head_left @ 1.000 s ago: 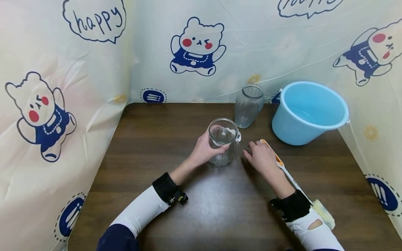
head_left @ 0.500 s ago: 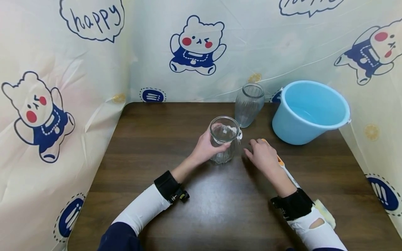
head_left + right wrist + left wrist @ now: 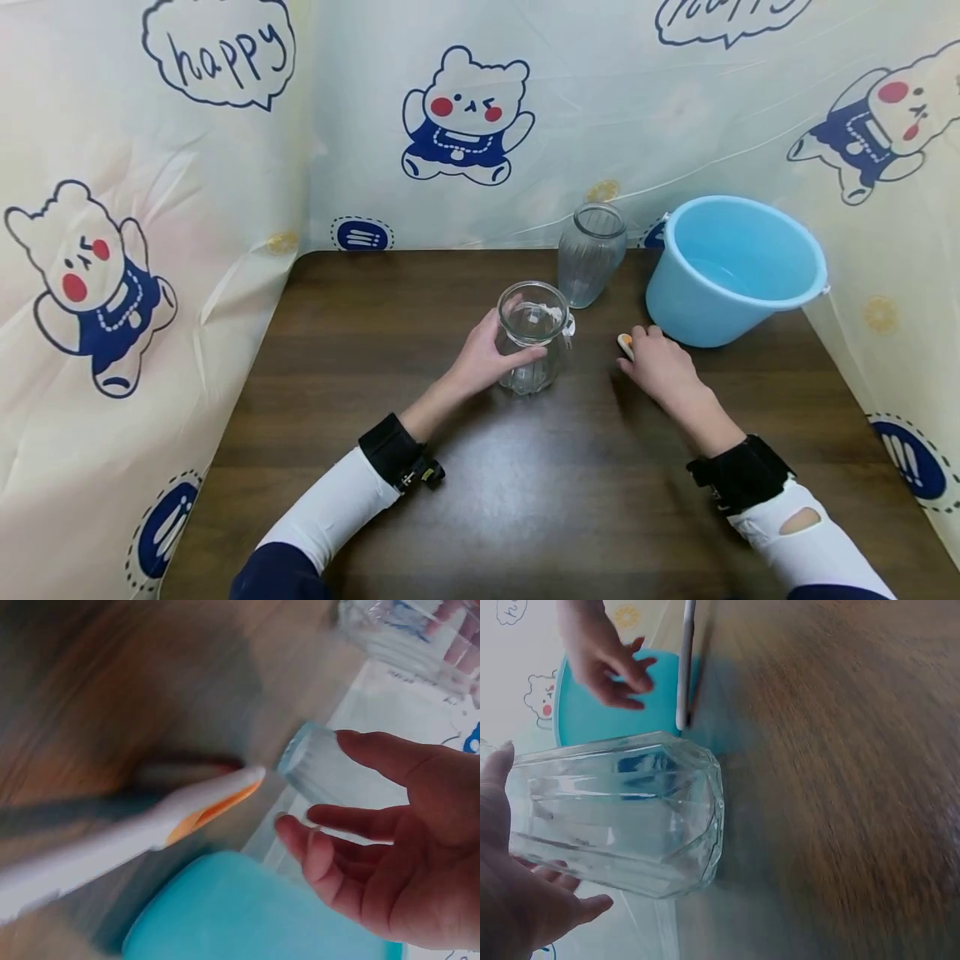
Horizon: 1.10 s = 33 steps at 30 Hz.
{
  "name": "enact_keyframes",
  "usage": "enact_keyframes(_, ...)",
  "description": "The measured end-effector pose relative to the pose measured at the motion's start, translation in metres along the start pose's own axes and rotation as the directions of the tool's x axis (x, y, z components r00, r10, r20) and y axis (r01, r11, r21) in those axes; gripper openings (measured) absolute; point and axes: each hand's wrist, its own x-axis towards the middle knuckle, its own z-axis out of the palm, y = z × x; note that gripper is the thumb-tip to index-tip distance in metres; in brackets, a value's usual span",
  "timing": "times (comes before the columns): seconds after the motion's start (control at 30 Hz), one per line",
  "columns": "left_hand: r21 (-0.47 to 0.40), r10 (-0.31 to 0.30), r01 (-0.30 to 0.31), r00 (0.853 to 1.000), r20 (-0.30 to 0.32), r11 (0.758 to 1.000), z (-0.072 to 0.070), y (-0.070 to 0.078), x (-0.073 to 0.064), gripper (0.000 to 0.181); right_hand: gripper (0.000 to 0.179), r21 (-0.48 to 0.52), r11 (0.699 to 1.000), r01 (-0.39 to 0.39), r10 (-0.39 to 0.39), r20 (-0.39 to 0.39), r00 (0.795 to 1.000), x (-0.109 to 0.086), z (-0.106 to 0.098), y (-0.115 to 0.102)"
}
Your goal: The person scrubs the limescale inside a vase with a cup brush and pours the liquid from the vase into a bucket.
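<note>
My left hand [image 3: 480, 360] grips a clear ribbed glass vase [image 3: 531, 377], thumb on the near side and fingers around the far side. A white ribbon [image 3: 567, 327] is tied at the vase's neck. In the left wrist view the vase's faceted base [image 3: 697, 825] points toward the dark wood. My right hand [image 3: 663, 367] hovers above a white and orange brush handle [image 3: 626, 345], with loosely bent fingers and nothing between them. In the right wrist view the handle [image 3: 206, 810] lies apart from the fingertips. The rest of the brush is hidden under my right hand and forearm in the head view.
A second glass vase [image 3: 591, 258] stands at the back of the table [image 3: 360, 333]. To its right is a light blue bucket [image 3: 675, 296], close behind my right hand. A printed curtain [image 3: 360, 125] surrounds the back and sides.
My right hand has shifted to the right, over the brush handle, and its forearm now covers the sponge end seen before. My left hand and its vase have hardly moved.
</note>
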Motion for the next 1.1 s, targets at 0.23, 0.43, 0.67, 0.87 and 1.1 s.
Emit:
enact_keyframes(0.23, 0.101, 0.074, -0.077, 0.997, 0.034, 0.992, -0.021, -0.003, -0.008, 0.070, 0.035, 0.007, 0.997, -0.078, 0.074, 0.250, 0.965, -0.002, -0.001, 0.016)
enact_keyframes(0.43, 0.227, 0.062, -0.084, 0.993, 0.100, 0.970, -0.038, -0.011, -0.022, 0.057, 0.020, -0.014, 0.998, -0.064, 0.065, 0.331, 0.941, -0.001, 0.002, 0.024)
enact_keyframes(0.67, 0.468, 0.023, -0.082, 0.991, 0.132, 0.880, -0.048, -0.020, -0.033, 0.035, 0.018, -0.087, 0.996, 0.035, -0.008, 0.292, 0.956, 0.001, 0.002, 0.028)
enact_keyframes(0.87, 0.559, 0.021, -0.074, 0.995, 0.101, 0.826, -0.052, -0.023, -0.031, 0.030, 0.021, 0.030, 0.996, 0.087, -0.090, 0.140, 0.986, 0.000, -0.019, 0.019)
enact_keyframes(1.1, 0.521, -0.024, -0.058, 0.988, 0.150, 0.852, -0.051, -0.022, -0.036, 0.030, 0.030, 0.216, 0.968, 0.125, -0.117, -0.048, 0.992, -0.008, -0.055, 0.008)
